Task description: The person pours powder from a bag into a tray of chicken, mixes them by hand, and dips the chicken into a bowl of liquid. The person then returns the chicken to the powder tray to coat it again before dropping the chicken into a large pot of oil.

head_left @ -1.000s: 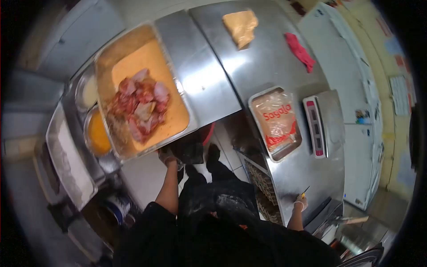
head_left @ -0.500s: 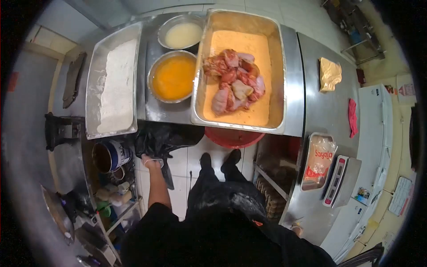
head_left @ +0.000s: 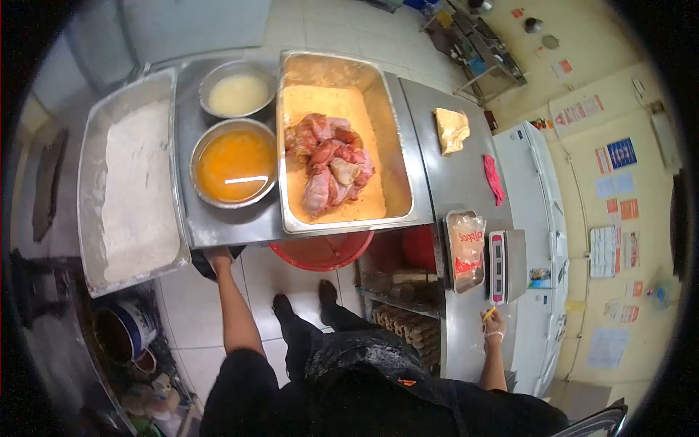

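Note:
My left hand (head_left: 218,253) reaches to the front edge of the steel table, and its fingers are hidden under that edge. Black plastic (head_left: 204,264) shows right beside it. Off to the right, my right hand (head_left: 494,325) is closed on a small yellow object (head_left: 488,314), too small to name, just in front of the digital scale (head_left: 498,267). A deep steel pan (head_left: 398,182) on the table contains raw chicken pieces (head_left: 335,162) on orange-coloured breading. To its left are a bowl of orange liquid (head_left: 234,162) and a bowl of pale liquid (head_left: 238,95).
A long tray of white flour (head_left: 138,182) overhangs the table's left front. Below the pan sits a red tub (head_left: 320,253). Around the right counter are a bag-lined tray (head_left: 466,251), a pink cloth (head_left: 494,180), a gold packet (head_left: 452,131) and white freezers (head_left: 535,175). Egg trays (head_left: 408,326) stand underneath.
The view has turned to the right. My left hand has moved up to the table edge, and most of the black plastic has gone from sight. My right hand has come forward into view beside the scale.

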### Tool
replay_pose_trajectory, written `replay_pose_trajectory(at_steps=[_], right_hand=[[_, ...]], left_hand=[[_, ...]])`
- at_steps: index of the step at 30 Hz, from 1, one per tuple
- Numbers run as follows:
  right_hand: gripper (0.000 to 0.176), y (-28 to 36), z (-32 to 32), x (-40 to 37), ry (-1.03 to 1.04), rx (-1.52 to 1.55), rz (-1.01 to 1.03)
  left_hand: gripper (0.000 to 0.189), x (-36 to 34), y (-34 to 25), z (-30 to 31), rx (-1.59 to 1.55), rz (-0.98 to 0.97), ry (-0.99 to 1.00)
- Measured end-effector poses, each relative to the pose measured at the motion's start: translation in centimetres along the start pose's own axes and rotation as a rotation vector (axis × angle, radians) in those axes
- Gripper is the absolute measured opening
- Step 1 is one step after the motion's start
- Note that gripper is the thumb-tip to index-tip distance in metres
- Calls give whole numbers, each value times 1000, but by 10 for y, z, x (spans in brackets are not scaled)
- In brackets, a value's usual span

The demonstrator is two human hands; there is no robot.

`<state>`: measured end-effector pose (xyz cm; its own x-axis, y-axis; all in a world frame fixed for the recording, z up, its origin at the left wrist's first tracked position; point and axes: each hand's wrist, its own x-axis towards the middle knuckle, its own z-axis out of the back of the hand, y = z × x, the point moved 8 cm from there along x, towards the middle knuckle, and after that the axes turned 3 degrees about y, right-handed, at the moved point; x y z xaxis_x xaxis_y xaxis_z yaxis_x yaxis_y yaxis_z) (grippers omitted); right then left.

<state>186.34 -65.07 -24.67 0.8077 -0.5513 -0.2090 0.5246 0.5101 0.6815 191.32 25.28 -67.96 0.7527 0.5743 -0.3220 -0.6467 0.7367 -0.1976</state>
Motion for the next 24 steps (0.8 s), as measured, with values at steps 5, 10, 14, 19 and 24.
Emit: replay_pose_trajectory(at_steps=[5, 10, 14, 19, 24], right_hand=[[17, 72, -71, -18, 141, 39, 103], [25, 104, -123, 51, 205, 282, 297], [28, 182, -144, 109, 356, 347, 297], [38, 227, -172, 259, 285, 510, 322], [44, 255, -215, 400, 262, 528, 151]], left_hand=[[28, -146, -54, 8, -1009, -266, 377], [35, -258, -201, 208, -865, -447, 983], [32, -244, -287, 360, -777, -619, 728], [31, -205, -463, 445, -796, -766, 321], [48, -160, -700, 427, -475, -977, 286]])
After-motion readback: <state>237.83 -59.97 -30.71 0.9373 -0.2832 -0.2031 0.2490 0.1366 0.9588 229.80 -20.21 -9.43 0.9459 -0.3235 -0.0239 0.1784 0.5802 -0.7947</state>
